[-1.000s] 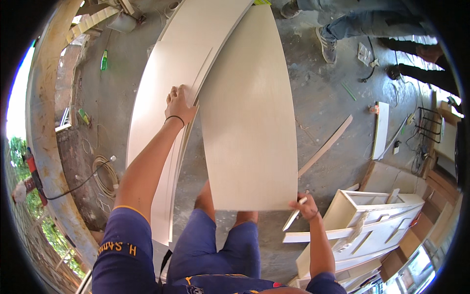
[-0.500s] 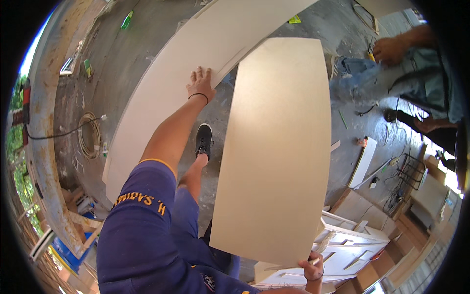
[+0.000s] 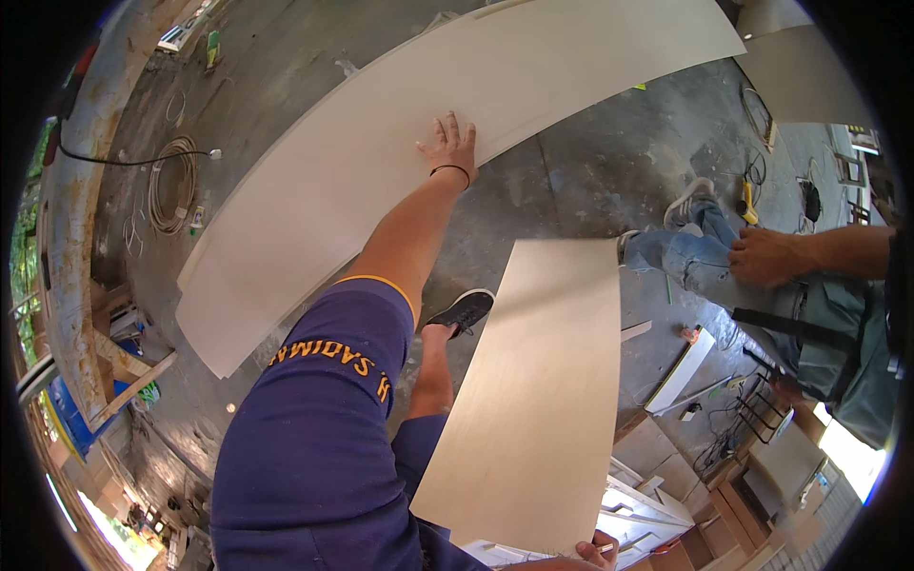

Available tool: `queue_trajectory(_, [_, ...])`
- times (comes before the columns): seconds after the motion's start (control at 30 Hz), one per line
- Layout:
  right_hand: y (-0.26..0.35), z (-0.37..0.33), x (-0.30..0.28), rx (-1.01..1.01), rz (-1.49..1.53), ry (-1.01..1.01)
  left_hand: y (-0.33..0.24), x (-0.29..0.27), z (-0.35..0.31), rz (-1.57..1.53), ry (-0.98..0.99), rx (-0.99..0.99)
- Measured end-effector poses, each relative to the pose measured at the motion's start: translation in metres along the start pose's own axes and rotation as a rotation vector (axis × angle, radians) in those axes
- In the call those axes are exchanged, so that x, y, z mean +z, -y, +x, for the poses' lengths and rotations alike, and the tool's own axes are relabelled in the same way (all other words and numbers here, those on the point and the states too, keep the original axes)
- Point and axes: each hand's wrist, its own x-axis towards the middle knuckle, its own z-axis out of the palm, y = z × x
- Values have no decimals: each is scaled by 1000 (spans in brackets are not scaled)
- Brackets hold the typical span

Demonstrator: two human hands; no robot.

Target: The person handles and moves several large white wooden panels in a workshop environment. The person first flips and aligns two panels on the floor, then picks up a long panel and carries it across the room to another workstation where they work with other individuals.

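My left hand [image 3: 449, 147] lies flat, fingers spread, on a long white panel [image 3: 333, 181] that stretches from the lower left to the upper right. A second board, a pale wood-toned sheet [image 3: 533, 381], stands out in front of me between my legs and a co-worker. At its near right corner my right hand [image 3: 598, 549] is closed round the edge, partly cut off by the frame. A thin whitish stick shows between those fingers; its kind is unclear.
At the right a co-worker in torn jeans [image 3: 666, 257] rests a hand [image 3: 766, 257] near the knee. A yellow-handled tool [image 3: 748, 202] lies on the grey floor. Coiled cable [image 3: 171, 186] is at the left; a white cabinet piece [image 3: 643, 514] stands low right.
The pale sheet now appears shorter and lower in view. My left hand remains flat on the white panel, which shows farther to the right. More of the co-worker has come into view.
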Motion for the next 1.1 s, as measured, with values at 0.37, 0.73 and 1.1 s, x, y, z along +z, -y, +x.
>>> queue_trajectory(0.37, [-143,-4,4,116,404,-260,23,11,5,23,40,76])
queue_trajectory(0.73, [-63,1,119,-86,432,-199,192,44,-110,-19,200,-43])
queue_trajectory(1.1, [-25,4,154,-57,253,-137,223,87,-140,-13,114,-29])
